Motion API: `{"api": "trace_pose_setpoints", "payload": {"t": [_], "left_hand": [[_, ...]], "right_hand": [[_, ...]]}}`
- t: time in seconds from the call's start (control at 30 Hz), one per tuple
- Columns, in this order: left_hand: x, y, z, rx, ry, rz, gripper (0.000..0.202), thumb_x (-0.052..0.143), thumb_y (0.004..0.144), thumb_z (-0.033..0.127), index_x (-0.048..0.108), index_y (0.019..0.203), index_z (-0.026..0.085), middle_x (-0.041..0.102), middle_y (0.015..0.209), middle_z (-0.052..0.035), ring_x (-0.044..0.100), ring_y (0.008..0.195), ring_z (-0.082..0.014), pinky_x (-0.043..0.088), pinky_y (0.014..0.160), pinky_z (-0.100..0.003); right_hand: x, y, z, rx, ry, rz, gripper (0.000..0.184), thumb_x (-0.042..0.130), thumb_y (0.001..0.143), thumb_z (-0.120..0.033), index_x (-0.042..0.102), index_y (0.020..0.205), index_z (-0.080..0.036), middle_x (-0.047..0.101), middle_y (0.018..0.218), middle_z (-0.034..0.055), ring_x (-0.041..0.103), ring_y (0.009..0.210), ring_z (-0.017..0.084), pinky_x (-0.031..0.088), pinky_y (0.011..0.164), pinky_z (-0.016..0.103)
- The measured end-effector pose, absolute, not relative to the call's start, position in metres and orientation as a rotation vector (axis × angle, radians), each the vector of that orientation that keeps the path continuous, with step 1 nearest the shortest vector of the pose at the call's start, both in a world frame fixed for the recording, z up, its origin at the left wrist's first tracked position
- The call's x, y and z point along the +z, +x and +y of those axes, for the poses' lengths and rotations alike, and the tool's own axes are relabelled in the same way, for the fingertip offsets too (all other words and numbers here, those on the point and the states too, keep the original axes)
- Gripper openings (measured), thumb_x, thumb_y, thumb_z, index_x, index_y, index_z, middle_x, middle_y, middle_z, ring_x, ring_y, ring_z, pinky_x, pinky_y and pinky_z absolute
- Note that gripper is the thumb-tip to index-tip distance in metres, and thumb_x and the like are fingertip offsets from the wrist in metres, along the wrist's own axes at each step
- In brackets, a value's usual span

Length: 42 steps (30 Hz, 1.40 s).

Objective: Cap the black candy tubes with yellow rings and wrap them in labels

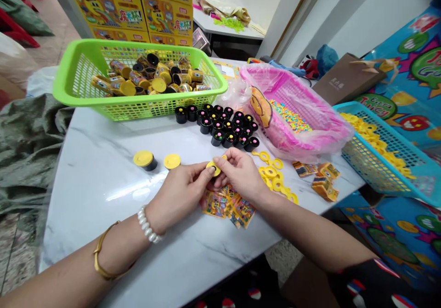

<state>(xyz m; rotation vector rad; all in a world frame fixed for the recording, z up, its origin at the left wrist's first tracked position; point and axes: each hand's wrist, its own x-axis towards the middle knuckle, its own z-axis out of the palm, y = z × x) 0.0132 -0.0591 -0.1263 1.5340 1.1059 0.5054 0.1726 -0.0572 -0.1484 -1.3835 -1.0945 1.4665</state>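
Note:
Both my hands meet over the white marble table point(103, 179). My left hand point(181, 193) and my right hand point(241, 172) are closed together on a small black cup with a yellow lid point(213, 168). Colourful printed labels point(229, 204) lie under my hands. To the left stand another yellow-lidded cup point(145, 160) and a loose yellow lid point(172, 161). Several open black cups with coloured candy point(223, 126) are grouped behind my hands. Yellow rings point(275, 179) lie beside my right hand.
A green basket point(74, 87) of finished cups stands at the back left. A pink basket point(310, 110) lined with plastic holds coloured candy. A blue basket point(386, 170) of yellow rings sits at the right. More labels point(322, 179) lie near it. Yellow cartons point(138, 9) are stacked behind.

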Motion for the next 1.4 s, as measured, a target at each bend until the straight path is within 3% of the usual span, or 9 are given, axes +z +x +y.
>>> {"api": "trace_pose_setpoints", "payload": {"t": [0.1,0.4,0.6,0.7,0.8,0.9,1.03,1.17,1.4], "left_hand": [[-0.128,0.014,-0.059,0.465,1.43,1.094,0.037,0.043,0.093,0.046,0.065,0.082,0.019,0.055,0.048,0.0046,0.04,0.035,-0.0079,0.032,0.038,-0.019],[-0.131,0.015,-0.054,0.485,1.123,0.943,0.032,0.053,0.089,0.044,0.065,0.085,0.015,0.064,0.07,-0.0025,0.057,0.053,-0.0099,0.05,0.051,-0.023],[-0.136,0.017,-0.068,0.645,1.438,1.151,0.045,0.059,0.085,0.04,0.054,0.124,0.017,0.059,0.061,0.0039,0.053,0.046,-0.0115,0.042,0.044,-0.022],[-0.142,0.021,-0.075,0.759,1.66,1.28,0.035,0.062,0.083,0.032,0.06,0.116,0.017,0.061,0.062,0.003,0.058,0.056,-0.0137,0.044,0.053,-0.023],[-0.146,0.022,-0.076,0.749,1.743,1.305,0.033,0.056,0.086,0.03,0.062,0.116,0.017,0.065,0.065,0.0012,0.059,0.058,-0.0141,0.043,0.055,-0.023],[-0.145,0.02,-0.072,0.691,1.852,1.274,0.028,0.052,0.088,0.029,0.064,0.11,0.017,0.065,0.065,0.0013,0.057,0.056,-0.0128,0.041,0.054,-0.021],[-0.136,0.017,-0.064,0.616,1.981,1.221,0.02,0.053,0.087,0.029,0.068,0.094,0.018,0.051,0.048,0.0073,0.044,0.042,-0.0089,0.031,0.045,-0.019],[-0.13,0.019,-0.056,0.581,2.089,1.261,0.019,0.055,0.083,0.028,0.07,0.092,0.021,0.05,0.045,0.0082,0.043,0.04,-0.0084,0.028,0.045,-0.02],[-0.141,0.02,-0.064,0.399,2.398,1.413,0.038,0.043,0.092,0.036,0.062,0.117,0.016,0.069,0.065,-0.0035,0.064,0.056,-0.0191,0.038,0.055,-0.026]], "right_hand": [[-0.147,0.173,-0.059,1.452,-1.379,-1.122,0.032,0.067,0.081,-0.042,0.041,0.08,-0.022,0.06,0.054,-0.0091,0.064,0.042,0.012,0.053,0.041,0.02],[-0.143,0.174,-0.064,1.291,-1.49,-1.39,0.02,0.056,0.088,-0.037,0.042,0.083,-0.025,0.059,0.053,-0.0068,0.062,0.045,0.015,0.05,0.042,0.025],[-0.146,0.173,-0.064,1.083,-1.473,-1.469,0.022,0.06,0.086,-0.037,0.047,0.078,-0.022,0.053,0.055,-0.0066,0.054,0.046,0.01,0.04,0.041,0.019],[-0.147,0.183,-0.061,1.236,-1.372,-1.381,0.031,0.061,0.085,-0.047,0.054,0.075,-0.018,0.056,0.056,-0.0046,0.049,0.043,0.007,0.037,0.039,0.018],[-0.149,0.197,-0.056,1.591,-1.24,-1.111,0.042,0.063,0.08,-0.056,0.059,0.073,-0.015,0.063,0.061,0.0004,0.055,0.044,0.008,0.045,0.04,0.019],[-0.149,0.204,-0.048,1.805,-1.163,-1.004,0.039,0.077,0.069,-0.048,0.059,0.072,-0.014,0.063,0.057,-0.0009,0.055,0.042,0.007,0.046,0.04,0.017],[-0.141,0.199,-0.04,1.909,-1.242,-1.17,0.032,0.077,0.071,-0.035,0.05,0.074,-0.018,0.055,0.042,-0.0081,0.043,0.029,0.005,0.033,0.029,0.013],[-0.128,0.188,-0.039,1.79,-1.345,-1.364,0.024,0.066,0.078,-0.028,0.043,0.077,-0.022,0.048,0.039,-0.0124,0.039,0.027,0.007,0.028,0.029,0.014],[-0.132,0.182,-0.062,1.135,-1.515,-1.65,0.017,0.062,0.083,-0.031,0.051,0.077,-0.02,0.053,0.058,-0.0072,0.051,0.049,0.007,0.037,0.046,0.017]]}}
